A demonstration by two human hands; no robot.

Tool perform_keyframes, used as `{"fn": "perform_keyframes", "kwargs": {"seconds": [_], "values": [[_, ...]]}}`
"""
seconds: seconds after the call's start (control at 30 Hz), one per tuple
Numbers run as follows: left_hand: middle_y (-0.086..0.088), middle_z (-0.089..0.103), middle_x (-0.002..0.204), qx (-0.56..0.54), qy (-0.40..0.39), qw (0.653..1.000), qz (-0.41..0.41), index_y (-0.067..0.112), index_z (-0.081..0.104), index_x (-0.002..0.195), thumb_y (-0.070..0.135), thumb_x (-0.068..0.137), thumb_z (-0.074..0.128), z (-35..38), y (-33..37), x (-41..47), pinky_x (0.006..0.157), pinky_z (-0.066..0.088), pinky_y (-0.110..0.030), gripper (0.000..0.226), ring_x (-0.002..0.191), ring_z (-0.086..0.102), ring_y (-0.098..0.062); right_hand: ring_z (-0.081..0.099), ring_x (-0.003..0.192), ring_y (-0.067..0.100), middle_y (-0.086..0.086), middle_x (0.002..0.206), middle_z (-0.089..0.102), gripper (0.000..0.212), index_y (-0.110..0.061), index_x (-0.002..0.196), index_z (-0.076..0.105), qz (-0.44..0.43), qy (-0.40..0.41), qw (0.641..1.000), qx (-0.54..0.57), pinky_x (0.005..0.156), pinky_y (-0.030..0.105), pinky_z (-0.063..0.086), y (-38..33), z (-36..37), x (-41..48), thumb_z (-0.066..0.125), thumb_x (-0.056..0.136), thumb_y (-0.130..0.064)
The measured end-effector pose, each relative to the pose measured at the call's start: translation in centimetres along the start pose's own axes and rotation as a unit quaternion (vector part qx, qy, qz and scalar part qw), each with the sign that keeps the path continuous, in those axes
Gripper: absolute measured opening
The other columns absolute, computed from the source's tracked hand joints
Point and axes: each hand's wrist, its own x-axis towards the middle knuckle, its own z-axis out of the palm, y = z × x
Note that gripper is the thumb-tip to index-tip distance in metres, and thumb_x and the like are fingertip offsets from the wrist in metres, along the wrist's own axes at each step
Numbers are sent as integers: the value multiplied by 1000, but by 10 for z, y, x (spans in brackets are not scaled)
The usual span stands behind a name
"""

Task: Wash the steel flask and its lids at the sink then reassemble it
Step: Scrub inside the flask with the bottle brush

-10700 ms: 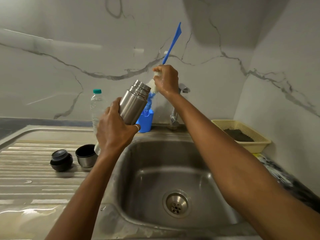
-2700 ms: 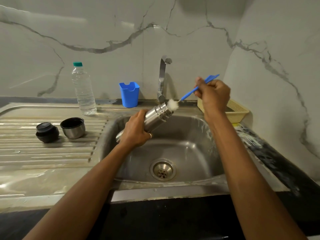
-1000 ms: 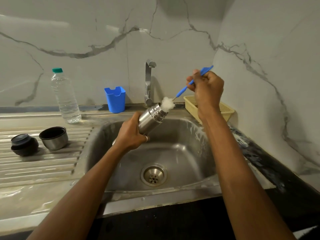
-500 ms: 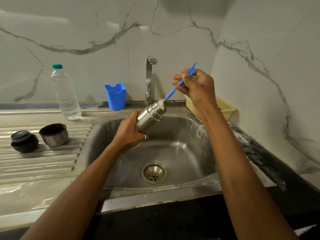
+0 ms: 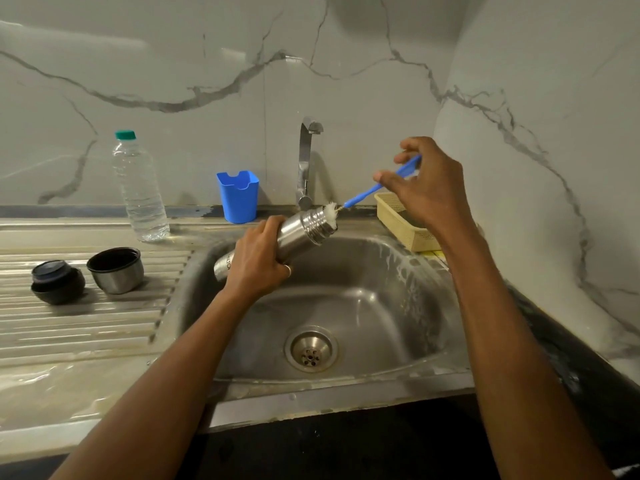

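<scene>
Scrubbing stage: left hand grips the cylindrical steel flask tilted over the stainless sink, right hand pinches the blue-handled white bottle brush at its mouth; black stopper and steel cup lid lie on the ribbed drainboard, with rinsing and reassembly seemingly yet to come.

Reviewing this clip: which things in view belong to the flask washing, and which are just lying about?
Part of the job: steel flask, gripped by the left hand; blue bottle brush, pinched by the right hand, bristles at the flask mouth; black inner lid and steel cup lid on the drainboard; sink; tap.
Lying about: water bottle; blue holder; yellow basket.
</scene>
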Motion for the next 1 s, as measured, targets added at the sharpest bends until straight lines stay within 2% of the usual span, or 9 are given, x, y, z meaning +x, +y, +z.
{"fn": "perform_keyframes", "kwargs": {"seconds": [0.13, 0.27, 0.37, 0.47, 0.6, 0.67, 0.8, 0.93, 1.0], "values": [[-11, 59, 125, 56, -10, 998, 38, 16, 47, 138, 10, 66, 84, 0, -2, 3, 96, 45, -46, 81, 111, 56, -31, 53, 122, 29, 5, 123, 64, 44, -17, 121, 66, -208, -51, 927, -308, 104, 45, 37, -8, 9, -18, 65, 93, -50], [-9, 61, 120, 98, 20, 992, 71, 16, 51, 134, 6, 65, 83, 0, -6, 4, 100, 42, -46, 77, 108, 54, -30, 64, 92, 26, 1, 101, 68, 32, -20, 107, 65, -195, -221, 900, -321, 78, 40, 50, 3, 14, -36, 50, 102, -48], [-7, 64, 117, 129, 53, 984, 107, 16, 55, 129, 1, 66, 81, -4, -5, 4, 101, 40, -45, 70, 106, 54, -29, 65, 90, 28, 2, 105, 65, 27, -17, 112, 62, -236, -207, 880, -357, 64, 36, 45, 19, 23, -48, 45, 107, -37], [-7, 65, 118, 156, 69, 977, 131, 16, 57, 127, -2, 65, 78, -9, -2, 4, 106, 37, -46, 68, 110, 54, -31, 64, 79, 23, -2, 94, 66, 27, -15, 109, 65, -231, -194, 903, -306, 61, 34, 42, 37, 33, -58, 46, 107, -34], [-4, 62, 129, 190, 51, 965, 176, 18, 57, 131, 4, 71, 78, -12, -7, 6, 119, 22, -48, 65, 125, 53, -30, 51, 55, 6, -6, 63, 63, 35, -10, 83, 73, -52, -294, 952, -73, 58, 29, 42, 44, 41, -65, 54, 104, -32], [-4, 61, 129, 181, 55, 968, 164, 19, 57, 132, 3, 70, 79, -13, -7, 6, 122, 18, -50, 67, 127, 52, -30, 55, 57, 11, -1, 68, 65, 33, -11, 85, 72, -176, -214, 950, -145, 56, 30, 46, 46, 46, -68, 55, 103, -33], [-6, 62, 128, 161, 60, 977, 128, 18, 56, 133, -2, 66, 77, -17, -11, 5, 122, 20, -55, 74, 125, 53, -33, 53, 52, 16, 3, 68, 59, 18, -8, 89, 68, -362, -55, 872, -323, 49, 24, 29, 43, 44, -75, 64, 100, -22], [-3, 61, 129, 186, 70, 965, 170, 20, 58, 129, -4, 70, 76, -18, -17, 7, 122, 21, -54, 66, 128, 51, -30, 47, 45, 4, -6, 57, 56, 34, -14, 80, 72, -125, -236, 958, -103, 51, 20, 36, 37, 61, -78, 55, 104, -32], [-3, 61, 129, 178, 80, 965, 173, 20, 59, 128, -6, 69, 75, -18, -16, 7, 121, 22, -56, 66, 128, 51, -30, 44, 46, 5, -7, 56, 53, 36, -15, 77, 69, -150, -222, 959, -91, 50, 22, 39, 34, 63, -78, 53, 105, -31]]}}
